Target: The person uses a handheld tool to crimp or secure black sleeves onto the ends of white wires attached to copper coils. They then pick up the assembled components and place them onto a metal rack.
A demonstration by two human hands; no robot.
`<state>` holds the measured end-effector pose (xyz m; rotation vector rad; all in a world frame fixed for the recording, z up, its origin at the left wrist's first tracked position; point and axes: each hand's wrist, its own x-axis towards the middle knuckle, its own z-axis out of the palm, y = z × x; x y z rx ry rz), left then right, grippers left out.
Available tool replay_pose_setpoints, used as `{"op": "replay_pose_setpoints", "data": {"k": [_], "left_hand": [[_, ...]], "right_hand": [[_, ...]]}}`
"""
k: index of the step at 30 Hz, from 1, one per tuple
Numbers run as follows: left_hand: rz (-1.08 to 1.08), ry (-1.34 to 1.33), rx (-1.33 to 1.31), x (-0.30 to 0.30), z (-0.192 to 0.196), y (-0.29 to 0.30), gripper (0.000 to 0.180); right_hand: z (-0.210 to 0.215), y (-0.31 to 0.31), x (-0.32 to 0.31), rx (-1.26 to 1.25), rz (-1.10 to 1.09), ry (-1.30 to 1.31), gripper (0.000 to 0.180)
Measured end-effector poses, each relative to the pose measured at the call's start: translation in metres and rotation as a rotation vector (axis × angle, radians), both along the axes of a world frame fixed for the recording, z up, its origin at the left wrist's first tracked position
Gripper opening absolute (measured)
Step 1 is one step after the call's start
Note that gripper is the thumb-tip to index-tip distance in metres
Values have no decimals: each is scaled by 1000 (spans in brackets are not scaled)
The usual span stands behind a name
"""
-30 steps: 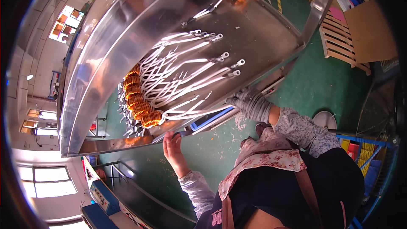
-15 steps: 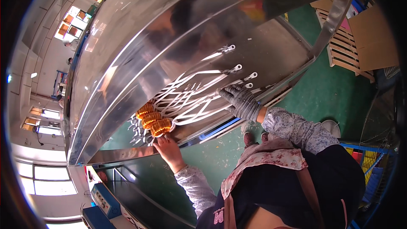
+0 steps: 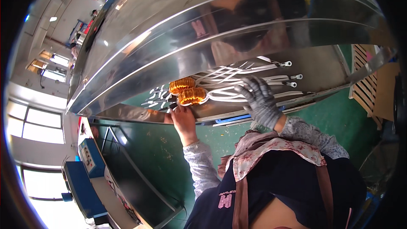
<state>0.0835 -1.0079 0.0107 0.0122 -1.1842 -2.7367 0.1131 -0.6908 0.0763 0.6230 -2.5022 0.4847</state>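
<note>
Ring-shaped coils wound with orange copper wire lie in a metal tray. The nearest coil sits at my bare left hand, whose bent fingers close at its near edge beside a short dark lead; the fingertips are partly hidden. Another coil rests just behind. White-sleeved leads run right from the coils and end in metal ring lugs. Over these leads lies my right hand in a grey glove, its fingers stretched out. Short white-tipped leads stick out on the coils' left.
A shiny metal panel arches over the tray's far side, hiding part of it. To the right stand a wooden pallet and cardboard. Blue equipment boxes stand at lower left, beside a dark-topped bench. The floor is green.
My view has shifted, so the tray and coils sit farther right and higher. The metal panel hides more, including the farthest coil. My right hand lies nearer the middle of the leads.
</note>
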Motion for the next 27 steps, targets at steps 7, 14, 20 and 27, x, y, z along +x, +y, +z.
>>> {"op": "replay_pose_setpoints", "data": {"k": [7, 14, 20, 27], "left_hand": [[-43, -65, 217, -25, 29, 30, 46], [54, 72, 36, -18, 22, 19, 37], [65, -27, -21, -18, 39, 34, 62], [-53, -47, -10, -13, 34, 31, 56]], "right_hand": [[-7, -66, -64, 25, 196, -208, 62], [-5, -67, -62, 233, 135, -303, 54], [-89, -49, -90, 93, 88, -224, 55], [23, -44, -54, 388, 21, -349, 42]]}}
